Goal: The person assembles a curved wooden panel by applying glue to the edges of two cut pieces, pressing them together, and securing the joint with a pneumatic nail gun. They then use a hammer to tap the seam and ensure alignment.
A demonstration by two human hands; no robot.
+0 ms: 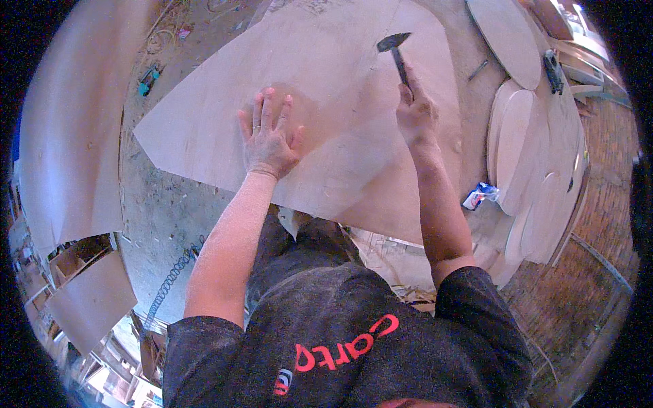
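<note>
A large pale wooden panel (360, 163) with angled corners lies flat in front of me. My left hand (272, 139) rests palm down on its left part, fingers spread, a ring on one of them. In my right hand (416, 112) is a hammer (399, 58), gripped by its dark handle. The dark hammer head points away from me, over the far right part of the panel. Whether the head touches the wood, I cannot tell.
Oval wooden pieces (507, 41) lie to the right, several more overlapping below them. A white and blue packet (481, 195) is near my right forearm. A teal tool (148, 80) sits beyond the panel's left corner. A coiled hose (166, 289) hangs at lower left.
</note>
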